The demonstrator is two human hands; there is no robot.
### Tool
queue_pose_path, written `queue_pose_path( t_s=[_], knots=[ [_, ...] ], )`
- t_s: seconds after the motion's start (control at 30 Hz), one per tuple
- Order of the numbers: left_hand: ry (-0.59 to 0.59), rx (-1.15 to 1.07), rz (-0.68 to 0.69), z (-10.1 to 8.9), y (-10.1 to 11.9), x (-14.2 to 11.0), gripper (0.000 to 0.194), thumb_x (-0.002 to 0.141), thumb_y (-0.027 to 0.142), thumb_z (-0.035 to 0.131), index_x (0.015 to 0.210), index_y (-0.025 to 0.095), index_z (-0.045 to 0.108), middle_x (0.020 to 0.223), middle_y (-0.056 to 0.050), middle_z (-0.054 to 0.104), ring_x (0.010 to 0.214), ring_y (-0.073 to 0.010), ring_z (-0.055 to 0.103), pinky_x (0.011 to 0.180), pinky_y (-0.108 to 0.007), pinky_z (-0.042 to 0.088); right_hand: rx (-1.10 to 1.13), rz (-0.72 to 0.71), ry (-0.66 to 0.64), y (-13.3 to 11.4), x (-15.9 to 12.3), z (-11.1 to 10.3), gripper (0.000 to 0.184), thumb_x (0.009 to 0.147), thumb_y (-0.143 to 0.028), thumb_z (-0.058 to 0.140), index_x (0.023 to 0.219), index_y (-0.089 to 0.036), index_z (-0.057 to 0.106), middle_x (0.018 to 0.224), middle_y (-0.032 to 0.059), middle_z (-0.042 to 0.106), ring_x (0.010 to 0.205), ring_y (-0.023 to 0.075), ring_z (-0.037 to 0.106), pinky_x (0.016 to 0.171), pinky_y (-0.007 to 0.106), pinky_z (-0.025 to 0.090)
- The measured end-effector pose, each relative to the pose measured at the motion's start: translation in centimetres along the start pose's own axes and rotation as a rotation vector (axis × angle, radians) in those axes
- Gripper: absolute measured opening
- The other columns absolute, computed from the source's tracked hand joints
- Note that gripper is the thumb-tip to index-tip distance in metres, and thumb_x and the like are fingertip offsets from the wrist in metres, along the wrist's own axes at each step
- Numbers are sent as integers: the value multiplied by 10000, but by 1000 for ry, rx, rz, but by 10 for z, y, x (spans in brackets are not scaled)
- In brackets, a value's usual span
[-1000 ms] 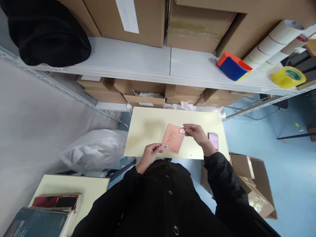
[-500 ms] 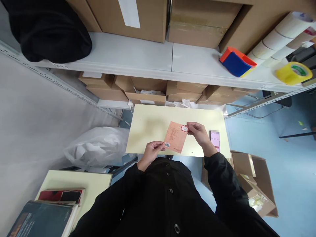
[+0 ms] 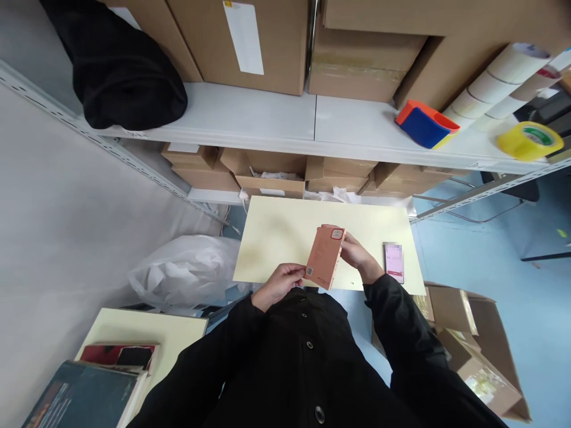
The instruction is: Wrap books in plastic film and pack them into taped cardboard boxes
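A thin salmon-pink book [image 3: 325,255] is held above the pale yellow table [image 3: 276,229], tilted so that its right edge shows. On its cover are a red-framed white label near the top right and a small barcode at the lower left. My left hand [image 3: 283,282] pinches the lower left edge between thumb and fingers. At the right edge, my right hand [image 3: 357,255] grips the book with its fingertips partly hidden behind it. A phone [image 3: 394,262] with a pink screen lies on the table to the right of my right hand.
A shelf [image 3: 267,116] with cardboard boxes, a black cloth item [image 3: 129,77], a blue-and-orange holder [image 3: 426,126] and yellow tape [image 3: 530,141] spans the back. Lower left, books [image 3: 84,395] lie on a side table beside a white plastic bag [image 3: 187,270]. An open carton [image 3: 482,351] stands at right.
The book has turned from facing me flat to tilted, showing its right edge. My right hand has moved from its top corner down along that edge; my left hand keeps its pinch.
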State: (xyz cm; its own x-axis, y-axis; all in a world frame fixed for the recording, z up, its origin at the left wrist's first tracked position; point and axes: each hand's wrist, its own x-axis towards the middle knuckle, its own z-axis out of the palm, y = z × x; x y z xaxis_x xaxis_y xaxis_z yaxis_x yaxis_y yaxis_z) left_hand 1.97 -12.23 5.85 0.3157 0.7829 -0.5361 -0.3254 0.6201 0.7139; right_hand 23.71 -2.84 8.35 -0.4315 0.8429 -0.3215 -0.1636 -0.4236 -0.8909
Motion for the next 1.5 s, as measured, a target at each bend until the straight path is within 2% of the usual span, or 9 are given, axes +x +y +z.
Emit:
queue_pose_path(
  t_s=[0.13,0.3,0.43,0.5,0.67,0.93,1.1,1.23,1.5],
  knots=[
    [-24,9,-9,5,3,-3,385,602,373,814,892,132,737,751,-57,695,591,-119,578,633,-264,446,72,-5,-20,2,3,4,443,629,-449,787,967,-258,574,1073,48,662,935,237,658,763,366,516],
    [-83,85,-19,6,12,-12,434,686,466,746,992,158,726,957,-91,726,925,-259,648,819,-337,475,69,7,50,3,6,6,382,618,-415,809,887,-244,598,778,-27,632,706,141,628,690,312,524],
    [-38,-64,-30,-3,14,-17,611,738,687,577,1071,187,683,1096,-115,692,1049,-280,625,913,-394,464,28,43,102,4,8,10,370,603,-469,804,786,-208,617,734,-15,634,664,126,597,660,303,523],
    [31,-128,-1,-11,11,-18,718,714,777,500,1066,175,669,1096,-137,683,998,-270,647,918,-424,469,15,54,137,4,9,11,377,589,-469,812,770,-205,614,725,-16,635,661,125,597,644,297,523],
    [255,62,173,-24,4,-18,518,576,556,797,886,160,673,873,-78,709,816,-220,679,868,-397,516,6,86,180,4,11,12,383,571,-463,823,765,-205,616,728,-11,646,682,135,612,637,294,533],
    [407,43,217,-39,-3,-10,472,577,540,791,823,156,672,712,-31,684,720,-197,688,818,-378,544,-1,93,130,10,31,18,382,662,-485,757,926,-227,659,863,20,690,805,157,639,772,348,532],
    [530,-43,204,-62,-2,-3,476,592,520,783,877,155,673,745,-31,687,700,-165,675,783,-336,533,-58,97,162,23,66,33,373,647,-468,760,908,-230,641,858,19,679,768,160,639,741,352,527],
    [572,-61,164,-92,6,10,526,563,513,803,930,158,675,831,-52,697,767,-165,665,783,-319,509,-187,86,250,41,112,51,345,630,-461,736,835,-207,625,741,6,652,635,124,600,587,271,478],
    [648,-132,124,-161,29,73,479,595,522,766,892,160,665,836,-56,661,805,-157,625,814,-318,478,-311,106,359,84,225,76,276,656,-426,650,829,-217,597,739,5,637,596,126,582,511,255,429]
  ],
)
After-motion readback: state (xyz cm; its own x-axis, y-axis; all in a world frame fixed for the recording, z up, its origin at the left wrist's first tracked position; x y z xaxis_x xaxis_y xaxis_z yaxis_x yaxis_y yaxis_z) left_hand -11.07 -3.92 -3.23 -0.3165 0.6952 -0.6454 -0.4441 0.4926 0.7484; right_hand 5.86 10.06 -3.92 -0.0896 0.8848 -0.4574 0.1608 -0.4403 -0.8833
